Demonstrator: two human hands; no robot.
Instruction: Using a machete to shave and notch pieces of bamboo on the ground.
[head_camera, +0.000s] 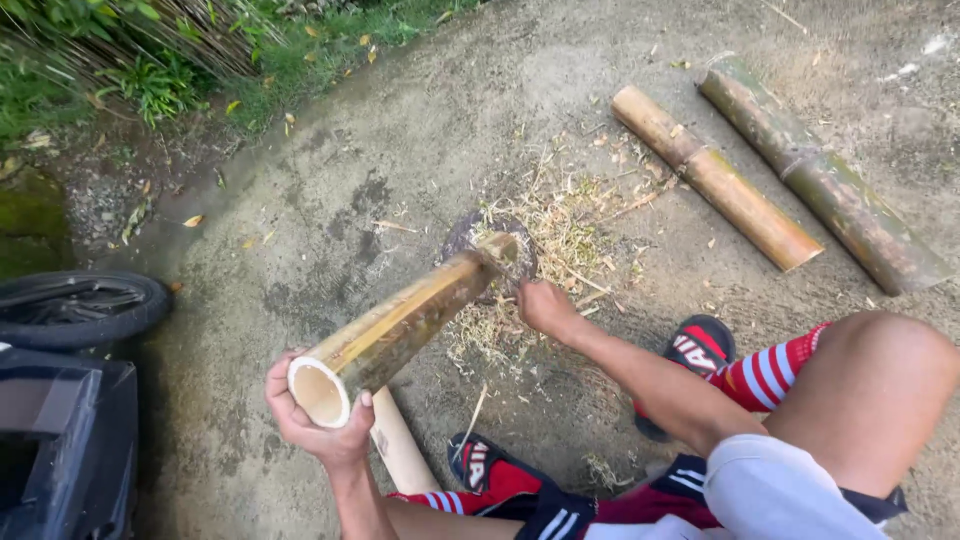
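Note:
My left hand (318, 425) grips the near, hollow end of a yellow-green bamboo pole (410, 320). The pole slants away from me. Its far end rests on a round dark wooden block (470, 232) on the ground. My right hand (545, 306) is down beside that far end, fingers curled, touching or almost touching the pole. Whatever may be inside its fist is hidden. Pale bamboo shavings (560, 225) lie scattered around the block.
Two cut bamboo logs, one tan (715, 178) and one mossy green (825, 175), lie at the upper right. A pale bamboo piece (400, 450) lies by my left leg. A tyre (85, 308) and a dark vehicle part (60, 440) stand at the left. Grass (150, 70) borders the concrete.

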